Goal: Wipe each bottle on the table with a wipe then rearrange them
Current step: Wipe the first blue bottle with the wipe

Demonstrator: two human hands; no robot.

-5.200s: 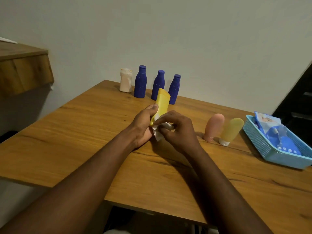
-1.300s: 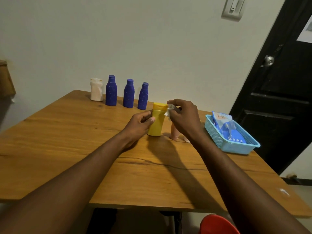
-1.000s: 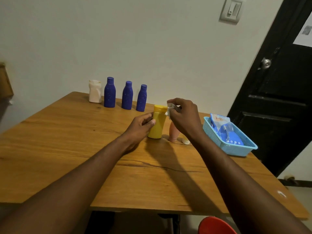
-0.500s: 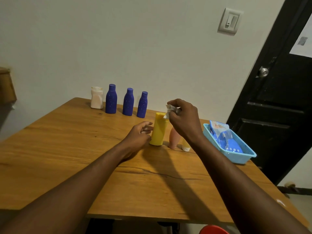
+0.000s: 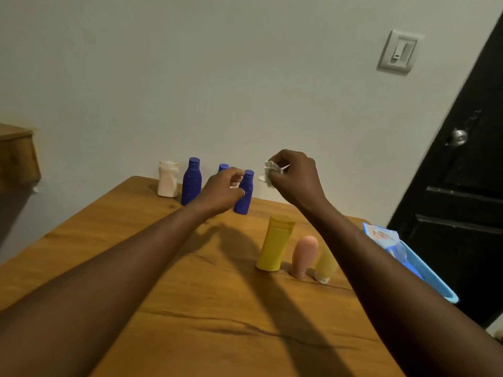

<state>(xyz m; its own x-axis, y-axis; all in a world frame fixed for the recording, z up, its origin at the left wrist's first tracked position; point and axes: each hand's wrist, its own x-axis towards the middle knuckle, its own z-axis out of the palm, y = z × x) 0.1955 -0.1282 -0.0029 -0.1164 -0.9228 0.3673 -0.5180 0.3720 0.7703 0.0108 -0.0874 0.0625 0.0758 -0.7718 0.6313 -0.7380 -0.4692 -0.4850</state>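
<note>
While R hand [image 5: 296, 179] pinches crumpled white wipe [image 5: 269, 172], L hand [image 5: 221, 190] curls its fingers at speckled dark-blue plastic bottle [image 5: 245, 195] on wooden tabletop [image 5: 196, 295]; grip unclear.

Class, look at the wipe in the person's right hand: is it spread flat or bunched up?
Bunched up. The wipe is a small crumpled wad, pinched in the right hand above the table.

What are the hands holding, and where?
Right hand pinches a bunched-up wipe between fingertips. Left hand is at the blue bottle neck; grip unclear.
</note>
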